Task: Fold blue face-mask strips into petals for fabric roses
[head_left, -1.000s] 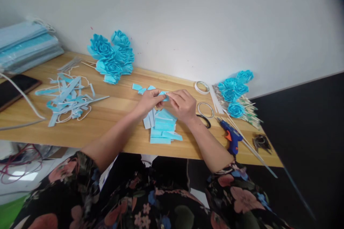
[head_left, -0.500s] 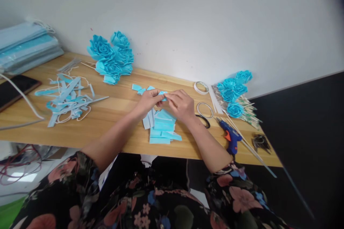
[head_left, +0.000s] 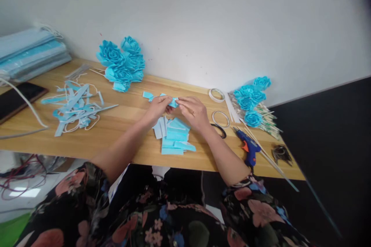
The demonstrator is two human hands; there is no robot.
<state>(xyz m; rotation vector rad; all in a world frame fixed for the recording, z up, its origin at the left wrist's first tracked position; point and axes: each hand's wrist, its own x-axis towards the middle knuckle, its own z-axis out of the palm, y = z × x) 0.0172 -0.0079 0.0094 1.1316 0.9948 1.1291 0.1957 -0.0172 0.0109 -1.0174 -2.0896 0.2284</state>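
Observation:
Between my two hands is a small blue fabric piece (head_left: 174, 102), the same colour as the cut pieces on the table. My left hand (head_left: 160, 107) pinches its left side, and my right hand (head_left: 193, 112) pinches its right edge. Just below the hands lies a loose pile of cut blue and white fabric pieces (head_left: 176, 137). A few smaller blue pieces (head_left: 148, 95) rest behind my left hand. My fingers partly cover the held piece.
Blue fabric flowers (head_left: 121, 63) stand by the wall at left, more flowers (head_left: 249, 96) at right. Tape rolls (head_left: 216, 95), a blue glue gun (head_left: 248, 144) and thin sticks (head_left: 272, 160) lie right. Scrap strips (head_left: 74, 106), a phone (head_left: 20, 98) and stacked masks (head_left: 31, 54) are left.
My hands have drawn slightly apart, and more of the blue piece shows between the fingers. My left hand has shifted a little to the left. The view has moved slightly.

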